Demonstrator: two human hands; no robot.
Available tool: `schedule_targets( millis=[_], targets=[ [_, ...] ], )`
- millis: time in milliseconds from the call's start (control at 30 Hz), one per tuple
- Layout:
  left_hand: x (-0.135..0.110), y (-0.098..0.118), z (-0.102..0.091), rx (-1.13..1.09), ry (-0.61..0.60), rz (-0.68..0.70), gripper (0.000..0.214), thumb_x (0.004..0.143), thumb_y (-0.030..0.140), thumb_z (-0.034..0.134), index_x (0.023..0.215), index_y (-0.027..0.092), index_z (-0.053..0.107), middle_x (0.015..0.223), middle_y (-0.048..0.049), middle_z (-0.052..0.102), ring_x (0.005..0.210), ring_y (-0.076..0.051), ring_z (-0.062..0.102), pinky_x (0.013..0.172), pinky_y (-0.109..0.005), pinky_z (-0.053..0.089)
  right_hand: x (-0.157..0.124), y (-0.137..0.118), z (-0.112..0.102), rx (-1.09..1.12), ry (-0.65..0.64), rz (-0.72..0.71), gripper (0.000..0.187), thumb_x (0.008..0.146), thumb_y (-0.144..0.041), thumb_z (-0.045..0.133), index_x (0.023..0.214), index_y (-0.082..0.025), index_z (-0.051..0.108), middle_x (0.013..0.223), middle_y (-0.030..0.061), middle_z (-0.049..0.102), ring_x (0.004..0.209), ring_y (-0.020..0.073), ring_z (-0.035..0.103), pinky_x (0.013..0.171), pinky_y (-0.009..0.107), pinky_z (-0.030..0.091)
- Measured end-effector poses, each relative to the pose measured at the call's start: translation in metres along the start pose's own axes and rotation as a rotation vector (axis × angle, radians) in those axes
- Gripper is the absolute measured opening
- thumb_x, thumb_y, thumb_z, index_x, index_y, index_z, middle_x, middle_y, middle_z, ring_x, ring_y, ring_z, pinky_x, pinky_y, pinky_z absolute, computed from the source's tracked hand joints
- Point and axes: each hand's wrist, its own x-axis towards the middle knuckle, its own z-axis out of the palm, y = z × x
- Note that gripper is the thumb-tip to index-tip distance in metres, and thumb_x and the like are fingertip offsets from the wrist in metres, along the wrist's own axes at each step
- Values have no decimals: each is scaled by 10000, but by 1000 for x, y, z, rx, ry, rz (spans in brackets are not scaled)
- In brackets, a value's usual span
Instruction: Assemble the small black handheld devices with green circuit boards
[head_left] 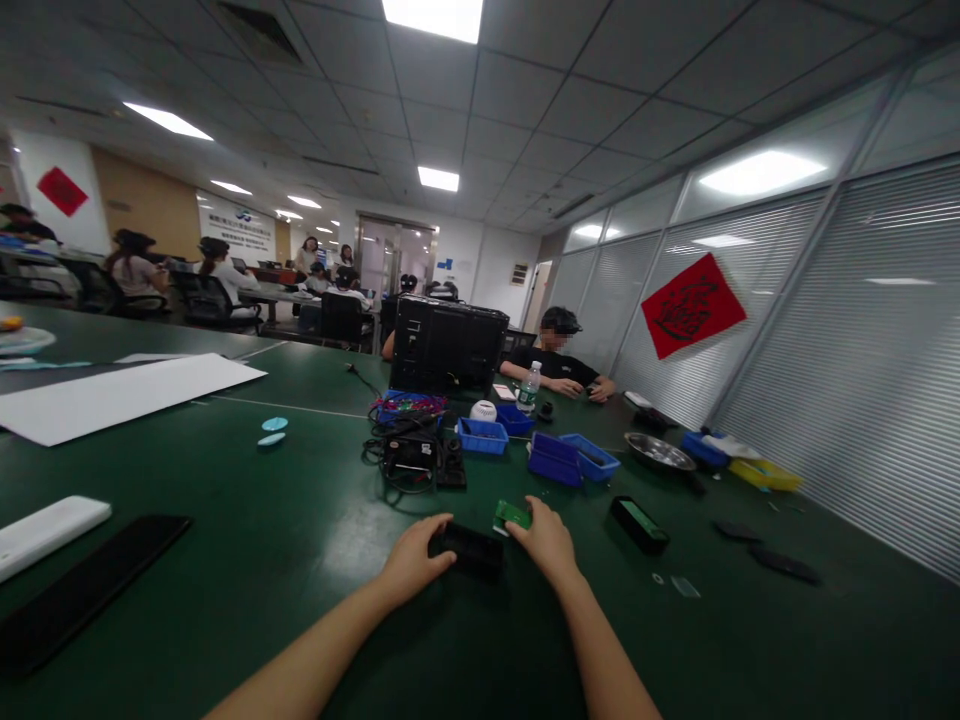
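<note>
Both my hands rest on the dark green table [300,560], at the two ends of a flat black rectangular part [471,548]. My left hand [414,558] curls round its left end, thumb on top. My right hand [546,540] is closed at its right end, and a small green circuit board [513,515] pokes out between the fingers. I cannot tell whether the board is joined to the black part.
Ahead lie a tangle of black cables and a power unit [409,450], several blue bins [570,458], a black computer case [447,345], a metal bowl [660,452] and a black box [639,524]. A seated person [559,365] works opposite. A white sheet [120,395] lies to the left.
</note>
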Motion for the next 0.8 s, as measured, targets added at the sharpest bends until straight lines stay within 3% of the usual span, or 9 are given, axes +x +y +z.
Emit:
schedule_targets(
  millis=[133, 267, 400, 500, 567, 800],
  targets=[
    [1, 0, 0, 6, -21, -25, 700, 627, 259, 608, 1282, 241, 361, 1108, -35, 570, 1010, -178, 516, 910, -284, 360, 2, 8, 0, -18, -70, -17, 449, 672, -378, 579, 1072, -176, 566, 1038, 103, 575, 967, 249, 516, 784, 315, 385],
    [-1, 2, -1, 30, -34, -27, 676, 619, 267, 615, 1258, 246, 398, 1094, -40, 570, 998, -185, 519, 893, -284, 366, 5, 11, -1, 68, -39, -14, 381, 645, -322, 598, 988, -159, 614, 989, 100, 591, 932, 243, 530, 796, 319, 390],
    [-1, 1, 0, 25, -16, -14, 599, 617, 268, 615, 1196, 228, 465, 1089, -46, 575, 999, -185, 516, 890, -278, 366, 2, -3, -10, 458, -9, -51, 358, 645, -327, 596, 946, -135, 617, 917, 90, 619, 860, 228, 562, 757, 318, 422],
    [-1, 1, 0, 13, -3, -19, 574, 616, 255, 611, 1173, 226, 474, 1082, -44, 582, 991, -185, 522, 883, -280, 368, -6, -20, -17, 799, -77, -149, 381, 648, -327, 597, 982, -143, 595, 915, 63, 631, 840, 207, 572, 730, 303, 440],
    [0, 2, 0, 7, 3, -24, 560, 612, 243, 611, 1156, 227, 480, 1079, -42, 587, 992, -186, 523, 881, -281, 367, -13, -31, -20, 891, -134, -218, 380, 648, -318, 605, 987, -148, 592, 914, 50, 629, 829, 192, 570, 726, 290, 438],
    [-1, 2, 0, 18, -1, -12, 544, 603, 243, 629, 1129, 230, 490, 1061, -30, 598, 972, -184, 535, 851, -264, 384, -25, -49, -15, 697, -161, -381, 314, 611, -268, 658, 907, -168, 621, 867, 25, 580, 820, 169, 541, 745, 272, 411]
  ],
)
